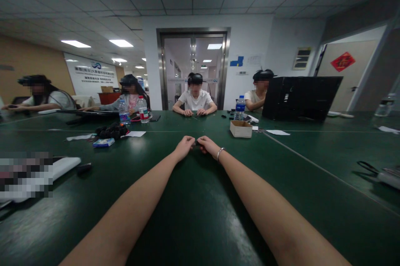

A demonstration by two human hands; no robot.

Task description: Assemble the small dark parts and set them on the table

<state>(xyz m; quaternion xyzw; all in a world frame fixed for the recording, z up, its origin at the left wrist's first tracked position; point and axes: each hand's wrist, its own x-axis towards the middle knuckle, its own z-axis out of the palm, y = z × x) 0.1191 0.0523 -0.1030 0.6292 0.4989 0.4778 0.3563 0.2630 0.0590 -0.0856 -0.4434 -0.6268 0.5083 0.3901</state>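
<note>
Both my arms reach forward over the dark green table [193,199], and the hands meet near its middle. My left hand [185,146] is closed, its fingertips pinched together. My right hand [208,146], with a silver bracelet [220,154] at the wrist, is closed as well. Between the two sets of fingertips shows a small dark object [196,143], too small to name; both hands seem to grip it. Fingers cover most of it.
A small open cardboard box [240,129] stands right of my hands. Beyond it are a water bottle [240,107] and a black monitor [300,98]. Left lie a dark bundle [111,131], a blue-white packet [103,143] and bottles. Several people with headgear sit around the table.
</note>
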